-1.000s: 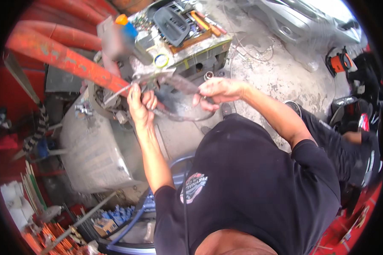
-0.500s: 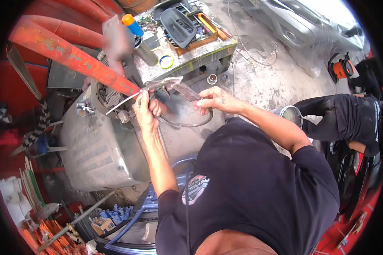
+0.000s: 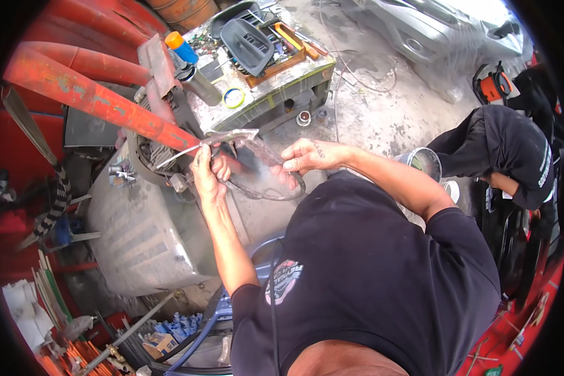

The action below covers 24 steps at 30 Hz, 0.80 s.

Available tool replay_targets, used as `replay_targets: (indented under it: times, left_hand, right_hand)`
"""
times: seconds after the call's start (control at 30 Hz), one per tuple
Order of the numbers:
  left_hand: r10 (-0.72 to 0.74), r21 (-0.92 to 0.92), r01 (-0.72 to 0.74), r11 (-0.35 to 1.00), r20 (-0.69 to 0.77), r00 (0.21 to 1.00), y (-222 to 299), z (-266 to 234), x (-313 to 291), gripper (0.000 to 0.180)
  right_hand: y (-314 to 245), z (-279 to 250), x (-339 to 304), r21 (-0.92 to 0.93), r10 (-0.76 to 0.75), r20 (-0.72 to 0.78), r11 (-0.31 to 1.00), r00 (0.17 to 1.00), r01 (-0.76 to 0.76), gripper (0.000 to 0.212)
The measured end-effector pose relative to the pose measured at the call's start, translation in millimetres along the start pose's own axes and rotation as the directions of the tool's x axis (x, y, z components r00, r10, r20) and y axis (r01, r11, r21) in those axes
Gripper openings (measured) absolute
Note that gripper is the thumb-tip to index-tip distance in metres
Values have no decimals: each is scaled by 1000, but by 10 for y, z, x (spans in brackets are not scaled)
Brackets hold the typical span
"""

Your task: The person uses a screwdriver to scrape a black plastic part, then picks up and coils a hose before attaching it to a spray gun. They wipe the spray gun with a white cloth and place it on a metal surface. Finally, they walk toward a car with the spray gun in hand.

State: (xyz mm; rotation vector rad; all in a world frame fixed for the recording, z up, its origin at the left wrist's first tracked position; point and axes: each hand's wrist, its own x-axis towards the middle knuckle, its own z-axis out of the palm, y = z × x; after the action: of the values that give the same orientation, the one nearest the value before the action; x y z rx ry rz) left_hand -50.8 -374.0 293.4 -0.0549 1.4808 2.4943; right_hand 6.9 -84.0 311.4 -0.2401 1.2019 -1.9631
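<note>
Part [image 3: 261,150], curved; left hand [image 3: 208,168], right hand [image 3: 309,156] both gripping it

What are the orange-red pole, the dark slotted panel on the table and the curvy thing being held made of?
Pole: probably painted metal; its dull orange-red coat has worn, greyish-green patches.
Slotted panel: looks like matte dark grey plastic, with smooth moulded edges.
Curvy thing: maybe plastic, maybe metal; its surface looks dull and scuffed, so I can't tell.
</note>
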Motion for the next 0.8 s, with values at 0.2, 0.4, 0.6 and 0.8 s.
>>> replay_targets:
  times: [0.2, 0.4, 0.6, 0.8]
  left_hand:
    - [4, -42, -3, 999, 26, 1000, 17, 30, 29, 34]
    - [18, -12, -18, 1000, 21, 1000, 55, -8, -101, 35]
    - [-32, 202, 32, 979, -6, 999, 143, 109, -198, 33]
    - [164, 96, -155, 983, -95, 982, 273, 308, -377, 39]
  right_hand:
    - [-20, 121, -39, -356, -111, -225, 934, 968, 24, 29]
    - [-9, 83, -8, -493, -115, -212, 870, 971, -4, 43]
    - [-365, 115, 152, -583, -136, -82, 810, 987, 63, 50]
    - [-403, 86, 202, -422, -271, -229, 893, 935, 156, 34]
